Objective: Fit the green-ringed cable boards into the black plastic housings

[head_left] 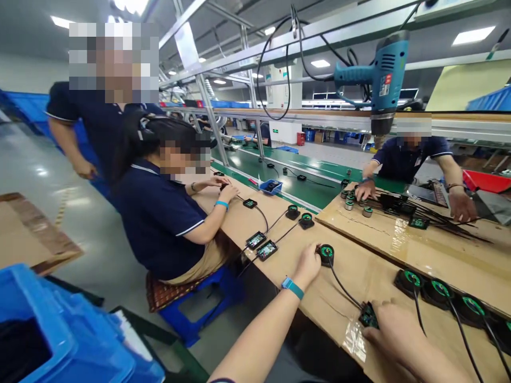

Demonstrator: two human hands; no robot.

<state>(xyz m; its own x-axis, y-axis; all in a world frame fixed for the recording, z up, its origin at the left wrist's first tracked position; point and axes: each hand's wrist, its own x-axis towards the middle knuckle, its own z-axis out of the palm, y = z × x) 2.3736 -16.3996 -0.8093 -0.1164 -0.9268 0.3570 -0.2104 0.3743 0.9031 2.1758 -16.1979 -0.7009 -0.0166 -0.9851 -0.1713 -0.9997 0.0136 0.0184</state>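
My left hand (pixel 308 264), with a teal band at the wrist, has its fingers closed on the edge of a round black housing (pixel 327 256) with a green ring inside. From it a black cable (pixel 344 288) runs to a small black box with a circuit board (pixel 368 315). The fingers of my right hand (pixel 393 325) are closed round that box, hiding part of it. Both parts are at the cardboard-covered bench, close to its surface. Right of my right hand, similar round housings (pixel 441 290) stand in a row, their cables trailing toward me.
Two open boxes with circuit boards (pixel 266 249) lie left, cabled to round housings (pixel 306 220). A seated co-worker (pixel 163 223) works beyond them; another person stands behind. Across the bench, a co-worker's hand (pixel 365 189) reaches among cables. A blue heat gun (pixel 385 80) hangs overhead. Blue bins (pixel 72 330) stand lower left.
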